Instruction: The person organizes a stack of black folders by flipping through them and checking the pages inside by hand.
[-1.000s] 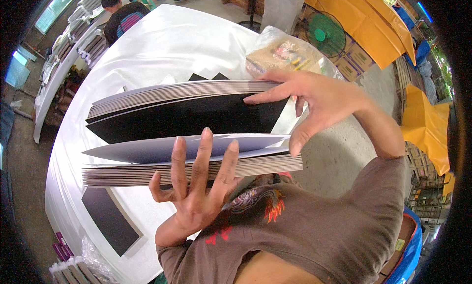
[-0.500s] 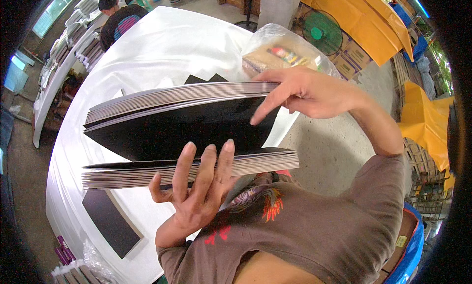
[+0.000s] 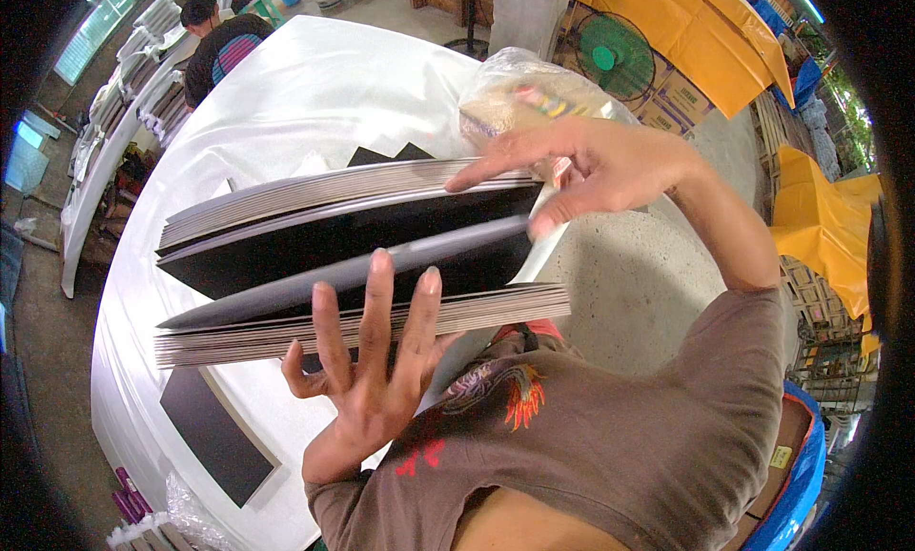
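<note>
My hands are at a thick stack of black boards with pale edges, spread apart like an opened book above the white-covered table [image 3: 315,55]. My left hand [image 3: 372,370] supports the lower boards [image 3: 238,343], its fingers reaching up in front of their edges. At the right end, my right hand [image 3: 600,174] lies with its fingers over the edge of the upper boards [image 3: 315,196]. Its thumb touches the end of a single board [image 3: 381,260] standing in the gap between the two parts. Whether the boards are joined along one side, I cannot tell.
Beneath the stack a black board [image 3: 219,437] lies on the table. A clear plastic bag [image 3: 534,93] with contents sits at the far right edge. Beyond it stands a green fan [image 3: 605,55] by cartons. Another person [image 3: 224,46] works at the far left.
A single board has come away from the upper part and now slants across the gap. My right hand's fingers have shifted left along the upper edges, and its thumb has moved down to that board.
</note>
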Demonstrator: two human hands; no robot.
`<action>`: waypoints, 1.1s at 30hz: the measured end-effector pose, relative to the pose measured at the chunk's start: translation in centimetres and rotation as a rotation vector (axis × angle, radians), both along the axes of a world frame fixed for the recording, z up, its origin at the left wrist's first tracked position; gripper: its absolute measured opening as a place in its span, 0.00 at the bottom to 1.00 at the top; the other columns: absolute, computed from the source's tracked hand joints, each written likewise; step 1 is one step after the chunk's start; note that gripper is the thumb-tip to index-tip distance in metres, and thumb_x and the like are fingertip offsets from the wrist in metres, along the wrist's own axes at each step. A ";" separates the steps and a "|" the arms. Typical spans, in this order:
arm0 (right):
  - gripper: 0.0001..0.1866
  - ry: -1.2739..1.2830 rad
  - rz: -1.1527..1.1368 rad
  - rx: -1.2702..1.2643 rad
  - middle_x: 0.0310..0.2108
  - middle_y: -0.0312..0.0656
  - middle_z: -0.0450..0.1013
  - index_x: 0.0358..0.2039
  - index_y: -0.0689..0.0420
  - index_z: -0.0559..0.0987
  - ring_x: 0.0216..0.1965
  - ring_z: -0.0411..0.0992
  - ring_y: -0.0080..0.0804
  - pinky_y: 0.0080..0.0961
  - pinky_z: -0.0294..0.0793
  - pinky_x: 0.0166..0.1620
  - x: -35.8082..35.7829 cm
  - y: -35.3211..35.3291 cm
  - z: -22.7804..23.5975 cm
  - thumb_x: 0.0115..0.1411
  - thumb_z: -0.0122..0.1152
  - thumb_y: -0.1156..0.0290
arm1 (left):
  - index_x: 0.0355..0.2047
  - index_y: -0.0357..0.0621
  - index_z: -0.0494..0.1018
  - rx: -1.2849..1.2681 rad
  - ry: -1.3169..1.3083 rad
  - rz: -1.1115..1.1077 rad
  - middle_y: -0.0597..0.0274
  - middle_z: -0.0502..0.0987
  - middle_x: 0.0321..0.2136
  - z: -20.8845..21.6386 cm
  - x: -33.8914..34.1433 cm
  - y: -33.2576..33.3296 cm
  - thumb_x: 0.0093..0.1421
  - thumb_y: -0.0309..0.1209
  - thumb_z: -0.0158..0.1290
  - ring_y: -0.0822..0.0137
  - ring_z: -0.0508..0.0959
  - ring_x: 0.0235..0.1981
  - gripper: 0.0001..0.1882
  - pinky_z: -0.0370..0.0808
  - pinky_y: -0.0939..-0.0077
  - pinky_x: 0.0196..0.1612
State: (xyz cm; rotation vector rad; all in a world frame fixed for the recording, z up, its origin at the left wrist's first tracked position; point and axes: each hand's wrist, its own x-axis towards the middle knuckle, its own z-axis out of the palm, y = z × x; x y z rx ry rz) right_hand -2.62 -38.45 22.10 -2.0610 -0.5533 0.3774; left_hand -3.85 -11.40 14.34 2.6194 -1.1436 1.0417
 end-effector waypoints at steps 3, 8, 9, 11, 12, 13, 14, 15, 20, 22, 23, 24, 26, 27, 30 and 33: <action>0.25 0.140 0.046 -0.104 0.53 0.56 0.63 0.49 0.58 0.74 0.52 0.64 0.48 0.32 0.62 0.54 0.0 -0.2 0.4 0.51 0.61 0.60 | 0.47 0.56 0.74 0.035 -0.072 -0.074 0.73 0.74 0.49 -0.4 0.4 0.4 0.52 0.56 0.51 0.50 0.60 0.59 0.27 0.42 0.56 0.56; 0.33 -0.098 -0.047 -0.229 0.54 0.58 0.61 0.48 0.60 0.74 0.54 0.63 0.49 0.34 0.60 0.56 -0.7 0.4 -0.5 0.45 0.65 0.51 | 0.47 0.60 0.73 0.011 -0.011 -0.064 0.74 0.73 0.50 -0.7 0.4 0.4 0.52 0.56 0.51 0.53 0.61 0.59 0.25 0.39 0.54 0.57; 0.37 -0.069 -0.090 -0.259 0.54 0.58 0.61 0.49 0.60 0.73 0.54 0.62 0.49 0.34 0.60 0.56 -0.9 0.7 -0.1 0.42 0.67 0.49 | 0.46 0.57 0.74 0.002 -0.007 -0.064 0.74 0.73 0.49 -0.6 0.3 0.4 0.50 0.56 0.53 0.50 0.61 0.58 0.27 0.41 0.56 0.57; 0.43 -0.141 -0.028 -0.308 0.55 0.59 0.60 0.50 0.60 0.73 0.56 0.60 0.50 0.35 0.58 0.57 -0.7 0.6 -0.1 0.36 0.69 0.45 | 0.46 0.58 0.74 -0.032 -0.012 -0.072 0.73 0.73 0.49 -0.6 0.3 0.3 0.50 0.56 0.53 0.50 0.62 0.58 0.27 0.40 0.56 0.57; 0.45 -0.151 -0.016 -0.328 0.55 0.59 0.60 0.50 0.60 0.72 0.56 0.60 0.50 0.35 0.58 0.58 -0.7 0.5 -0.1 0.34 0.70 0.44 | 0.46 0.58 0.74 -0.047 -0.013 -0.077 0.73 0.73 0.49 -0.7 0.3 0.2 0.50 0.56 0.53 0.49 0.62 0.58 0.27 0.40 0.56 0.57; 0.47 -0.162 -0.004 -0.349 0.55 0.59 0.59 0.50 0.60 0.72 0.57 0.59 0.50 0.35 0.57 0.58 -0.6 0.4 -0.1 0.32 0.70 0.43 | 0.46 0.58 0.74 -0.043 -0.013 -0.078 0.73 0.73 0.50 -0.7 0.3 0.2 0.50 0.57 0.53 0.49 0.62 0.58 0.27 0.40 0.56 0.57; 0.48 -0.150 -0.009 -0.367 0.56 0.59 0.59 0.51 0.60 0.72 0.57 0.59 0.51 0.35 0.57 0.58 -0.6 0.4 0.0 0.31 0.71 0.42 | 0.46 0.58 0.74 -0.039 -0.013 -0.078 0.73 0.73 0.50 -0.6 0.3 0.2 0.50 0.57 0.53 0.49 0.62 0.58 0.27 0.40 0.56 0.57; 0.47 -0.158 -0.002 -0.372 0.56 0.58 0.59 0.51 0.60 0.72 0.57 0.59 0.50 0.35 0.57 0.58 -0.5 0.3 0.0 0.32 0.71 0.43 | 0.46 0.58 0.74 -0.034 -0.015 -0.078 0.73 0.73 0.50 -0.6 0.3 0.2 0.50 0.57 0.53 0.49 0.62 0.58 0.27 0.40 0.56 0.57; 0.35 0.157 -0.102 -0.085 0.55 0.56 0.60 0.50 0.59 0.72 0.56 0.60 0.48 0.35 0.58 0.58 -0.5 0.7 0.7 0.44 0.66 0.53 | 0.47 0.64 0.73 -0.021 -0.021 -0.062 0.75 0.73 0.49 -0.8 0.3 0.4 0.55 0.56 0.47 0.55 0.61 0.59 0.23 0.37 0.53 0.57; 0.29 0.323 -0.099 0.003 0.54 0.54 0.61 0.51 0.58 0.72 0.56 0.60 0.47 0.34 0.59 0.57 -0.6 0.6 0.9 0.50 0.63 0.58 | 0.47 0.67 0.73 0.006 -0.027 -0.057 0.76 0.73 0.49 -0.7 0.3 0.4 0.57 0.55 0.45 0.57 0.60 0.59 0.21 0.35 0.51 0.57; 0.27 0.296 -0.017 -0.045 0.54 0.54 0.62 0.51 0.58 0.72 0.55 0.61 0.47 0.33 0.59 0.57 -0.3 -0.1 0.5 0.52 0.61 0.59 | 0.47 0.66 0.73 0.033 -0.026 -0.057 0.76 0.73 0.49 -0.4 0.3 0.4 0.58 0.54 0.45 0.57 0.60 0.59 0.20 0.35 0.51 0.57; 0.27 0.224 0.017 -0.088 0.54 0.54 0.62 0.51 0.59 0.72 0.55 0.60 0.47 0.33 0.59 0.57 -0.3 -0.1 0.3 0.52 0.61 0.59 | 0.47 0.66 0.73 0.063 -0.024 -0.054 0.76 0.73 0.49 -0.1 0.3 0.5 0.58 0.53 0.45 0.57 0.60 0.59 0.20 0.35 0.50 0.57; 0.31 0.031 0.025 -0.171 0.55 0.54 0.61 0.51 0.59 0.71 0.56 0.60 0.47 0.34 0.59 0.57 -0.4 0.4 -0.2 0.50 0.63 0.56 | 0.47 0.65 0.73 0.055 -0.006 -0.036 0.75 0.73 0.49 -0.1 0.2 0.6 0.58 0.53 0.46 0.57 0.60 0.59 0.20 0.35 0.50 0.57; 0.34 -0.087 -0.003 -0.211 0.55 0.54 0.60 0.51 0.59 0.71 0.56 0.59 0.48 0.34 0.59 0.58 -0.5 0.6 -0.3 0.47 0.65 0.54 | 0.47 0.65 0.74 0.050 0.003 -0.034 0.75 0.73 0.49 -0.1 0.2 0.5 0.58 0.53 0.46 0.57 0.60 0.59 0.20 0.35 0.50 0.57; 0.45 -0.148 0.027 -0.301 0.55 0.57 0.59 0.52 0.61 0.70 0.57 0.58 0.50 0.36 0.57 0.59 -0.7 0.5 -0.1 0.36 0.71 0.47 | 0.45 0.64 0.74 0.036 0.006 -0.040 0.75 0.73 0.49 -0.4 0.2 0.4 0.58 0.53 0.46 0.56 0.60 0.59 0.19 0.35 0.49 0.57; 0.53 -0.190 0.024 -0.361 0.56 0.59 0.58 0.52 0.62 0.70 0.57 0.57 0.52 0.37 0.55 0.59 -0.6 0.5 -0.4 0.27 0.73 0.43 | 0.47 0.56 0.73 -0.001 0.028 -0.089 0.71 0.72 0.50 0.0 -0.1 0.5 0.50 0.55 0.54 0.46 0.60 0.59 0.28 0.42 0.54 0.56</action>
